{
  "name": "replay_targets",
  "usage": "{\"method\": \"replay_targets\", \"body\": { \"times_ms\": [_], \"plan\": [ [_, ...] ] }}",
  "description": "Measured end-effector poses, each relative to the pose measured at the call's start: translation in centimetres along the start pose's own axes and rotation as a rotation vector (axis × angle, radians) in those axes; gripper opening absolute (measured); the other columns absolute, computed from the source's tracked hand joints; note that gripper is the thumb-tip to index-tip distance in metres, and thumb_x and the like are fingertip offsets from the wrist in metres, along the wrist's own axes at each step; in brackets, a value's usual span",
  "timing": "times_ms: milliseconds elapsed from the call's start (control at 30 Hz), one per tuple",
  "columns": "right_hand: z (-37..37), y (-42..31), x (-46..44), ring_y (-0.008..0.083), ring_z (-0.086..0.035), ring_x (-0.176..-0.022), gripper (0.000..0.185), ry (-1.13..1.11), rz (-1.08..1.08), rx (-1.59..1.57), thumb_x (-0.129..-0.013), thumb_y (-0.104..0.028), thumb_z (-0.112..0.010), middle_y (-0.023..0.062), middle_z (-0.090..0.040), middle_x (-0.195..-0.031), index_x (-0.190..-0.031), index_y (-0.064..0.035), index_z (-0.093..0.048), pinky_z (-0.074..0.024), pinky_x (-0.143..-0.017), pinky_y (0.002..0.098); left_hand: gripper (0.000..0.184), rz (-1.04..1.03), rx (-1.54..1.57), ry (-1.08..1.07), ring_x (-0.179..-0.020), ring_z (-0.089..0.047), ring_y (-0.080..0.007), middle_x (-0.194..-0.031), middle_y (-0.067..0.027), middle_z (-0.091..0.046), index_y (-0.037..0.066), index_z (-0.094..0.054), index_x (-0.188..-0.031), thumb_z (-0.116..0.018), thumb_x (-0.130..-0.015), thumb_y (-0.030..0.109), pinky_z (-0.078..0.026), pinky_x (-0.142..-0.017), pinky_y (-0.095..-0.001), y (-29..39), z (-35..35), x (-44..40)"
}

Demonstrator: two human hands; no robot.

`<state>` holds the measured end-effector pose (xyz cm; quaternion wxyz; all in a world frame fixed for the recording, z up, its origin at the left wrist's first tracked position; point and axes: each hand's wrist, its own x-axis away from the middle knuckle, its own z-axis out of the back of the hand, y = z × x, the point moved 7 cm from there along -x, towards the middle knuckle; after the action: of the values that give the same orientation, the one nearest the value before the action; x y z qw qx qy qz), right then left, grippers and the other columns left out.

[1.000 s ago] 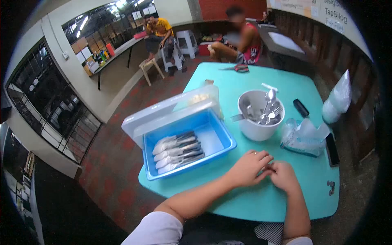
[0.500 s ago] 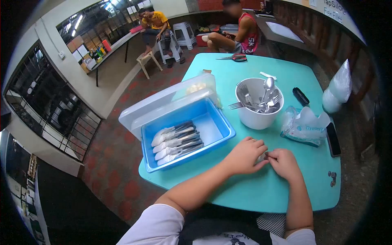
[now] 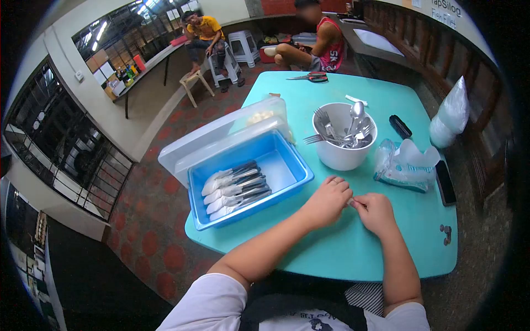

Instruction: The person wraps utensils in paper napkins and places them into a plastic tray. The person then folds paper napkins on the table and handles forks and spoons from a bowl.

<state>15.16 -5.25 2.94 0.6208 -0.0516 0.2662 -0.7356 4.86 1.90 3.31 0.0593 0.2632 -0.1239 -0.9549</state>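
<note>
My left hand [image 3: 330, 199] and my right hand [image 3: 375, 214] meet over the front of the turquoise table, fingers curled and pinched together. Whatever they hold between them is small and mostly hidden; I cannot make it out. Beyond them stands a white bucket [image 3: 341, 158] of loose forks and spoons [image 3: 353, 129]. To the left sits a blue bin [image 3: 292, 175] with several utensil bundles [image 3: 234, 187], their ends wrapped in white. A clear lid [image 3: 182, 157] leans up along the bin's far side. Right of the bucket lies a pack of tissues [image 3: 406, 168].
On the table [image 3: 309, 254] are scissors [image 3: 314, 77], a black object [image 3: 400, 127], a phone [image 3: 445, 185] and some coins [image 3: 446, 234]. A roll of clear plastic [image 3: 450, 118] stands at the right edge. Two people [image 3: 207, 36] sit beyond the table.
My hands have shifted slightly, fingertips still together, and the left hand has closed more. The whole view has moved a little; the bin, bucket and other things stay in place.
</note>
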Motion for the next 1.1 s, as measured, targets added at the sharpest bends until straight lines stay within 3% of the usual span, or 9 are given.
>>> {"method": "replay_targets", "body": {
  "times_ms": [200, 300, 400, 533, 633, 833, 933, 1033, 1100],
  "plan": [
    [-3.1, 3.6, -0.2, 0.0277, -0.064, -0.07, 0.016, -0.233, -0.186, -0.624, -0.085, -0.02, -0.063, 0.0155, -0.069, -0.085, -0.093, -0.0122, -0.075, -0.0488, -0.064, 0.0339, 0.014, -0.085, -0.067, 0.026, -0.105, -0.055, -0.0274, -0.093, -0.009, -0.057, 0.008, -0.06, -0.085, -0.066, -0.072, 0.011, -0.03, -0.11, -0.0515, 1.0, 0.5, 0.0],
    [-2.6, 3.6, 0.0, 0.0297, -0.063, -0.07, 0.016, -0.191, -0.199, -0.578, -0.084, -0.021, -0.064, 0.0127, -0.068, -0.08, -0.09, -0.0111, -0.075, -0.0483, -0.063, 0.0369, 0.017, -0.059, -0.058, 0.013, -0.105, -0.055, -0.0278, -0.094, -0.0088, -0.058, 0.008, -0.059, -0.089, -0.066, -0.073, 0.011, -0.03, -0.109, -0.053, 0.6, 0.1, -0.1],
    [0.5, 1.0, -0.3, 0.0319, -0.062, -0.069, 0.016, -0.018, -0.05, -0.074, -0.083, -0.022, -0.065, 0.0114, -0.065, -0.076, -0.086, -0.0097, -0.074, -0.0475, -0.061, 0.0402, 0.024, 0.026, 0.021, 0.054, -0.103, -0.056, -0.0317, -0.095, -0.0106, -0.058, 0.006, -0.058, -0.097, -0.064, -0.074, 0.009, -0.036, -0.104, -0.0505, 0.8, 1.8, -0.2],
    [1.5, -0.8, -0.2, 0.0355, -0.06, -0.071, 0.017, 0.004, -0.009, -0.069, -0.082, -0.023, -0.065, 0.0138, -0.063, -0.077, -0.083, -0.0074, -0.072, -0.0466, -0.061, 0.043, 0.028, 0.183, 0.197, -0.157, -0.091, -0.059, -0.0389, -0.096, -0.0164, -0.057, 0.003, -0.056, -0.104, -0.059, -0.076, 0.005, -0.048, -0.078, -0.0479, -1.0, -1.3, 0.4],
    [-0.1, -0.3, -0.1, 0.031, -0.061, -0.067, 0.017, -0.039, 0.076, -0.033, -0.084, -0.019, -0.062, 0.0135, -0.062, -0.073, -0.085, -0.0033, -0.07, -0.0456, -0.06, 0.0412, 0.024, 0.166, 0.194, -0.113, -0.087, -0.06, -0.0375, -0.096, -0.0154, -0.057, 0.004, -0.056, -0.1, -0.057, -0.075, 0.002, -0.049, -0.072, -0.0467, -0.8, -1.3, 0.7],
    [-2.7, 3.8, 0.4, 0.0075, -0.05, -0.062, 0.019, -0.386, -0.347, -0.915, -0.09, -0.015, -0.059, -0.0013, -0.058, -0.067, -0.084, 0.001, -0.069, -0.039, -0.056, 0.0251, 0.024, -0.046, 0.156, -0.001, -0.089, -0.059, -0.036, -0.096, -0.012, -0.057, 0.006, -0.056, -0.097, -0.056, -0.073, 0.0, -0.049, -0.073, -0.0456, 0.8, 0.5, -0.2],
    [-1.1, 3.8, 0.2, 0.0046, -0.047, -0.061, 0.02, -0.354, -0.297, -0.771, -0.09, -0.017, -0.06, -0.0029, -0.058, -0.069, -0.087, 0.0002, -0.07, -0.0366, -0.055, 0.0218, 0.031, -0.062, 0.21, 0.032, -0.091, -0.059, -0.0366, -0.1, -0.0114, -0.057, 0.006, -0.057, -0.106, -0.059, -0.076, 0.001, -0.049, -0.074, -0.0448, 0.4, 0.2, -0.2],
    [1.6, 5.2, -0.4, 0.006, -0.047, -0.061, 0.018, -0.09, -0.262, -0.545, -0.089, -0.014, -0.062, -0.0018, -0.059, -0.068, -0.09, 0.0009, -0.071, -0.037, -0.055, 0.0231, 0.039, 0.125, 0.366, 0.425, -0.09, -0.059, -0.0347, -0.108, -0.0122, -0.058, 0.006, -0.056, -0.117, -0.063, -0.079, 0.002, -0.05, -0.076, -0.0416, -1.3, 2.8, 0.2],
    [2.4, 6.9, -1.0, 0.0071, -0.048, -0.062, 0.015, 0.07, -0.238, -0.519, -0.087, -0.011, -0.064, -0.0003, -0.059, -0.069, -0.091, 0.0014, -0.071, -0.0373, -0.056, 0.0236, 0.042, 0.213, 0.487, 0.424, -0.086, -0.06, -0.0331, -0.107, -0.0135, -0.06, 0.004, -0.054, -0.122, -0.064, -0.08, 0.003, -0.05, -0.076, -0.0405, -2.7, 2.6, 0.5]
  ]
}}
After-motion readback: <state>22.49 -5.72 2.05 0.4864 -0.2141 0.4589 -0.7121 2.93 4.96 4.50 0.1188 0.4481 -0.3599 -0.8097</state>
